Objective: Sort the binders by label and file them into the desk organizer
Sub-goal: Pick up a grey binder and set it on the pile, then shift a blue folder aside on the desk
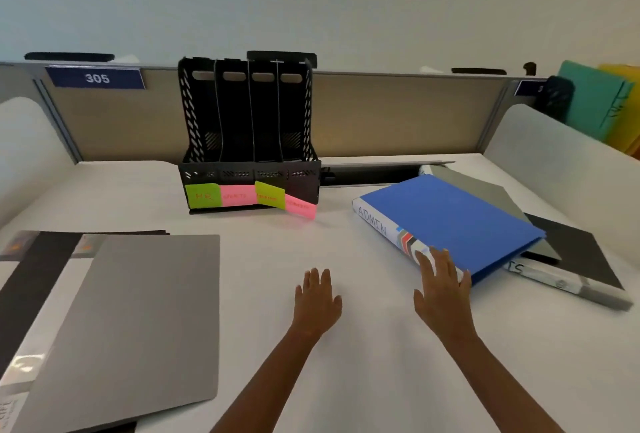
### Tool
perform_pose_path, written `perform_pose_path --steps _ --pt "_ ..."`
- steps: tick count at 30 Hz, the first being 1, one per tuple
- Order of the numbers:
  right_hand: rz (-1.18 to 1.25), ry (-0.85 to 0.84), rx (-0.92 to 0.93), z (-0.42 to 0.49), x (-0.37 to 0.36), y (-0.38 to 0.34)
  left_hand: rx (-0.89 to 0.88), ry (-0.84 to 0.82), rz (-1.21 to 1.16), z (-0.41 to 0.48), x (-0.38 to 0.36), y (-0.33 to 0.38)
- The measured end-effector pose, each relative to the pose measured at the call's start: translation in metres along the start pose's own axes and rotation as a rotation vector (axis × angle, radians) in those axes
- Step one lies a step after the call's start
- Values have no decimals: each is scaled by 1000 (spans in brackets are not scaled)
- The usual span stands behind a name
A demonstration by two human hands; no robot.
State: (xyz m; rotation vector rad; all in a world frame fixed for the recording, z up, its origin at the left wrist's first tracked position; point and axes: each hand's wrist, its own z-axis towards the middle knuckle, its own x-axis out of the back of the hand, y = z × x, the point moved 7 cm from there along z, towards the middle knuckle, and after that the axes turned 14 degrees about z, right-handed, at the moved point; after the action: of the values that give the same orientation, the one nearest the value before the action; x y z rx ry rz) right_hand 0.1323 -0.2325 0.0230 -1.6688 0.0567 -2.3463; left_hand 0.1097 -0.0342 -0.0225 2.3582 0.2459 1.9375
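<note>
Head view gave me both bare arms reaching forward over the white desk. My left hand lay flat and low over the desk, its fingers straight and close together, holding nothing. My right hand was spread wide, its fingertips on the near end of the spine of the blue binder, with no finger curled round it.

That binder lay flat to the right of centre, its white spine turned toward the middle of the desk and marked ADMIN. It rested on top of a grey binder and a black binder, whose corners showed from beneath it. On the left, near me, a large grey folder lay flat over a dark binder.

Farther back, at the centre, the black desk organizer stood upright against the partition, with four slots side by side. Four sticky notes ran along its front, green and pink in turn; the leftmost read HR, the others I could not read. On the partition, at the far left, a blue plate showed 305.
</note>
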Motion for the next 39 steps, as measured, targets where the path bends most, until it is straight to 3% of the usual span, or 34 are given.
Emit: perform_pose_path --steps 6,12,21,24,30,39 --pt "-122 -132 12 9 -8 66 -40 -126 -181 12 -10 60" --pt "-27 -133 181 21 -10 75 10 -160 -320 25 -7 92" --pt "197 75 544 -8 -25 -1 213 144 -625 34 22 109" --pt "244 72 563 -16 -37 -22 332 156 -502 34 18 97" --pt "306 91 634 -27 -41 -52 392 172 -253 38 12 73" --pt "441 123 776 -42 -25 -49 315 96 -90 44 4 79"
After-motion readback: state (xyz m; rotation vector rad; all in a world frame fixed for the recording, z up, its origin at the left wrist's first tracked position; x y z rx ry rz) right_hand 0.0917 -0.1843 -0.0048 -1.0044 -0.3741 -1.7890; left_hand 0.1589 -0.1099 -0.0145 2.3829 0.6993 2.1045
